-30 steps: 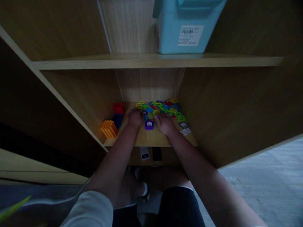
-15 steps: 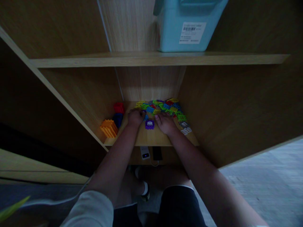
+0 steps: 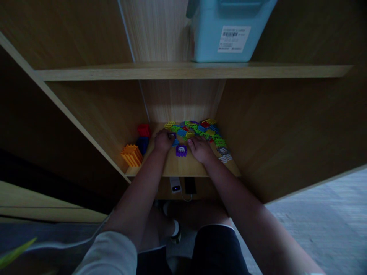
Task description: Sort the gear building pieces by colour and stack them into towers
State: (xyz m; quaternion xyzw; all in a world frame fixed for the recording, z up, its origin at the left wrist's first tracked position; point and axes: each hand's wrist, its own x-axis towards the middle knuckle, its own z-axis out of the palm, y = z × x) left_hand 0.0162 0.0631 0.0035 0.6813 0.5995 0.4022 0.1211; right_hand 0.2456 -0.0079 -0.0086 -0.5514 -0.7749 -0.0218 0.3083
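Both my hands rest on the lower shelf (image 3: 186, 168) of a wooden cabinet. My left hand (image 3: 162, 141) is curled, its fingertips pinching a small dark purple piece at the near edge of a pile of coloured interlocking plastic pieces (image 3: 197, 130). My right hand (image 3: 200, 149) lies palm down beside that pile with its fingers bent; what is under them is hidden. A purple square piece (image 3: 181, 151) lies flat on the shelf between the two hands, touching neither.
An orange block cube (image 3: 131, 156), a blue one (image 3: 142, 144) and a red one (image 3: 143, 130) stand along the left wall. A light blue plastic bin (image 3: 226, 30) sits on the upper shelf (image 3: 114, 71). Grey pieces (image 3: 225, 157) lie at the right. A small device (image 3: 175, 185) lies below the shelf.
My left hand has shifted slightly toward the pile and closed its fingertips on a small piece. The right hand and the purple square have stayed put.
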